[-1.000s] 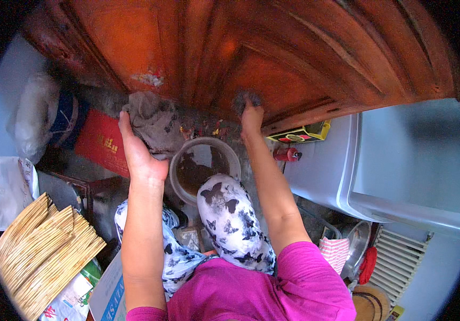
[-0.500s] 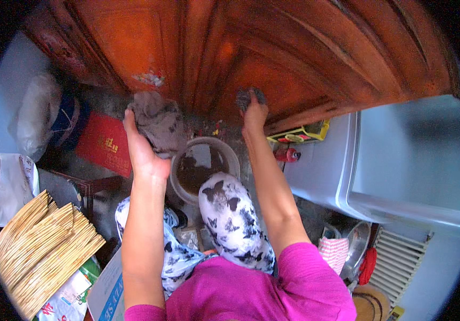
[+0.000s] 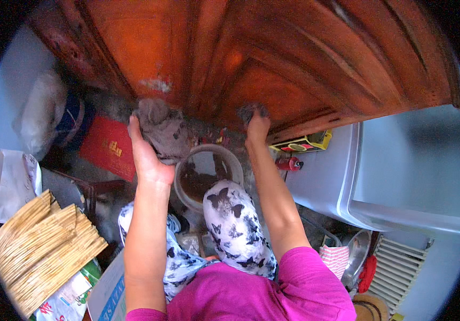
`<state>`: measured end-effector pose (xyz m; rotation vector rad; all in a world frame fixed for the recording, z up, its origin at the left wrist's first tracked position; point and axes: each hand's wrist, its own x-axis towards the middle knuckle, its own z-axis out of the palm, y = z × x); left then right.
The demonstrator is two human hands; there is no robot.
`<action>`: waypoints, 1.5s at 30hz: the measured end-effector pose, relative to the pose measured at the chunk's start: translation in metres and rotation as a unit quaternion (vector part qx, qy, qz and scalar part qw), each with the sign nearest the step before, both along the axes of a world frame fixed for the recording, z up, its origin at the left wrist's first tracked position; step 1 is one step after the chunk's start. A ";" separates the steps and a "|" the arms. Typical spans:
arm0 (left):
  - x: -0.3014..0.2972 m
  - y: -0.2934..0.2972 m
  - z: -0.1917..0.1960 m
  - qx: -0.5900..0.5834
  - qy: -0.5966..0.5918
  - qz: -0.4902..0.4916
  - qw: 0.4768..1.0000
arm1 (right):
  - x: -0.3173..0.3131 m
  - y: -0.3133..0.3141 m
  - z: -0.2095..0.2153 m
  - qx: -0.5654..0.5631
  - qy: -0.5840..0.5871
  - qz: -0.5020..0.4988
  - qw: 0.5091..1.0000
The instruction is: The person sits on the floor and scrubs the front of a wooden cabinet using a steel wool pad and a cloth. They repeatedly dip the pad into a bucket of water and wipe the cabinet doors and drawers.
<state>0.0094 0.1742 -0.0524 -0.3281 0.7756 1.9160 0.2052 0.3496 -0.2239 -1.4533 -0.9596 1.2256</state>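
Note:
A crumpled, wet-looking grey rag (image 3: 163, 134) rests in my left hand (image 3: 152, 166), thumb up along its left side and the other fingers hidden beneath it. The rag hangs just left of and above a round pale bucket (image 3: 240, 165) of murky brown water. My right hand (image 3: 257, 128) grips a dark grey scouring pad (image 3: 251, 111), pressed against the lower part of a carved reddish-brown wooden panel (image 3: 214, 48). Its fingertips are partly covered by the hand and pad. A whitish patch (image 3: 156, 84) marks the panel above the rag.
A red box (image 3: 106, 147) lies left of my left hand. Bundled straw-coloured sticks (image 3: 51, 246) fill the lower left. On the right stand a white appliance (image 3: 326, 176), a red can (image 3: 290, 163) and a yellow-edged box (image 3: 304, 142). My knee (image 3: 235, 219) is close to the bucket.
My right hand has slid slightly down the panel with the scouring pad. The left hand still holds the rag in nearly the same place. The whole view has shifted a little.

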 end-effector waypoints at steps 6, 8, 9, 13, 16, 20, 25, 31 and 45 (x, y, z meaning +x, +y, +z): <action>0.005 0.002 0.011 -0.033 -0.001 -0.006 0.999 | -0.007 0.001 0.009 0.009 -0.022 -0.007 1.000; 0.004 0.002 0.008 -0.018 0.003 -0.012 1.000 | -0.010 0.011 0.002 -0.027 0.033 -0.004 0.999; 0.003 0.001 0.005 -0.013 0.006 -0.012 1.000 | -0.008 0.013 0.003 -0.040 0.022 0.014 0.999; 0.003 0.003 0.001 -0.019 -0.007 -0.015 1.000 | 0.001 0.011 -0.017 -0.094 -0.008 -0.015 0.995; 0.001 0.005 0.006 -0.005 -0.004 -0.012 1.000 | -0.007 0.016 -0.014 -0.095 0.010 -0.043 0.995; -0.001 -0.001 0.006 -0.013 0.007 -0.013 1.000 | -0.011 0.000 0.019 -0.137 0.104 -0.044 0.984; -0.004 0.002 0.001 0.008 0.013 -0.003 1.000 | -0.021 0.004 0.026 -0.117 0.107 -0.042 0.986; 0.003 0.001 0.006 -0.014 -0.005 -0.018 1.000 | -0.011 0.009 0.011 -0.122 0.032 -0.010 0.992; 0.004 0.002 0.009 -0.016 0.008 -0.024 1.000 | -0.007 0.024 0.006 -0.085 -0.061 -0.035 0.994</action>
